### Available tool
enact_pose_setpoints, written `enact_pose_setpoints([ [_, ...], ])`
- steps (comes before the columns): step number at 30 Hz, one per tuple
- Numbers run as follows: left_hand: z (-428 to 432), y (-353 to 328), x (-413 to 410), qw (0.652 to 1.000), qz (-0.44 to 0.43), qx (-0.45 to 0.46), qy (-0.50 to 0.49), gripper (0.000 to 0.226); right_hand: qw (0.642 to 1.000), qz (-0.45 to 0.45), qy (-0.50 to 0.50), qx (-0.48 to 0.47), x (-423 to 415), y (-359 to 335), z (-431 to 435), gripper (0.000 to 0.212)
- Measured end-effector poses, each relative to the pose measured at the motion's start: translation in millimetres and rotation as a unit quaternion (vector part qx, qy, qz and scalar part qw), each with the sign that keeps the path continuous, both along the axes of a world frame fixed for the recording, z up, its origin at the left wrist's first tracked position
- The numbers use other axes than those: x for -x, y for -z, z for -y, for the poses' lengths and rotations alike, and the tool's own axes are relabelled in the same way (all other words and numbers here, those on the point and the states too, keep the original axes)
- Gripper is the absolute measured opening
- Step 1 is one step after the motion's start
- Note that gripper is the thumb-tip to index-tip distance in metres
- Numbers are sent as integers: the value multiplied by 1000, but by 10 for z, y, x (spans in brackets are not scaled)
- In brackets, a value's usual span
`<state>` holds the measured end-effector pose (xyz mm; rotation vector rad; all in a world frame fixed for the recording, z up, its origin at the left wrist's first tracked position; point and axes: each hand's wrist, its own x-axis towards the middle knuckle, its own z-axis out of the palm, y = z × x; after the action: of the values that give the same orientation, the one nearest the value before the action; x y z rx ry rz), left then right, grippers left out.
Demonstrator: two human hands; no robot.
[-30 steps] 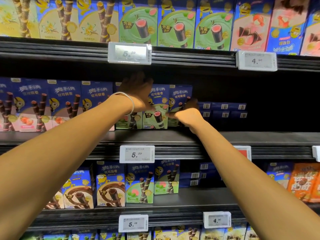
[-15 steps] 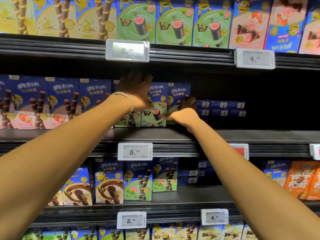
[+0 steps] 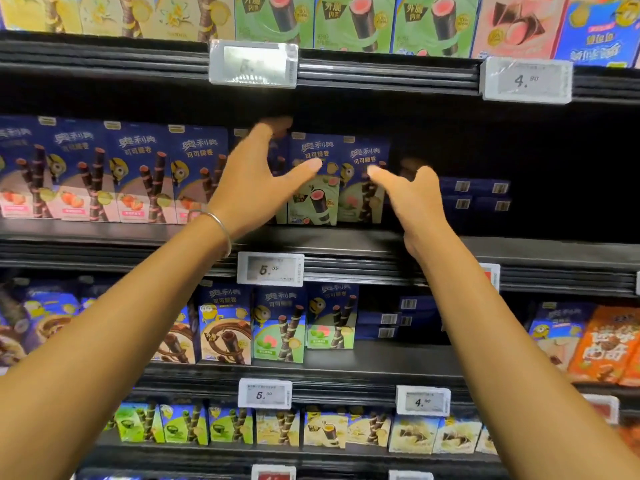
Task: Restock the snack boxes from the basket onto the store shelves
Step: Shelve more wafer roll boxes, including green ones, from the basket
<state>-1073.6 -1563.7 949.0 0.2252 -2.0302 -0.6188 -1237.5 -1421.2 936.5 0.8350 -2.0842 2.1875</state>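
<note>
Two blue-and-green snack boxes stand upright side by side on the second shelf, at the right end of a row of blue boxes. My left hand, a bracelet on its wrist, hovers just in front of the boxes with fingers spread and holds nothing. My right hand is to the right of the boxes, fingers loose, thumb pointing toward them, also empty. A small gap separates each hand from the boxes. The basket is out of view.
Right of the two boxes the second shelf is dark, with flat blue boxes stacked at the back. Pink-fronted boxes fill the shelf's left. Price tags clip to the shelf edges. Rows above and below hold more snack boxes.
Both hands have let go of the green-fronted boxes and pulled back from the shelf toward me. The boxes stay upright where they stood.
</note>
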Motion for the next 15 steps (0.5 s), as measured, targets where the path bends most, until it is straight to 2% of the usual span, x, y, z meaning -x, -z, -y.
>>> enact_pose_setpoints([
  [1, -74, 53, -80, 999, -27, -15, 5, 50, 1000, -9, -14, 11, -96, 32, -104, 81],
  [4, -341, 387, -323, 990, -110, -76, 35, 46, 995, -36, -60, 71, -445, 223, -420, 50],
  [7, -730, 951, -602, 978, -140, -141, 57, 42, 986, -43, -114, 116, -741, 629, -710, 33],
  [11, -1242, 2024, -990, 954, -111, -269, 70, 41, 975, 49, -185, 111, -942, 1512, -1040, 28],
  [13, -1473, 2629, -1174, 922, -74, -377, 51, 41, 972, 109, -198, 61, -1026, 2083, -1174, 24],
  [15, -1637, 3248, -1350, 872, -8, -489, 14, 35, 965, 179, -189, -11, -1127, 2706, -1301, 24],
])
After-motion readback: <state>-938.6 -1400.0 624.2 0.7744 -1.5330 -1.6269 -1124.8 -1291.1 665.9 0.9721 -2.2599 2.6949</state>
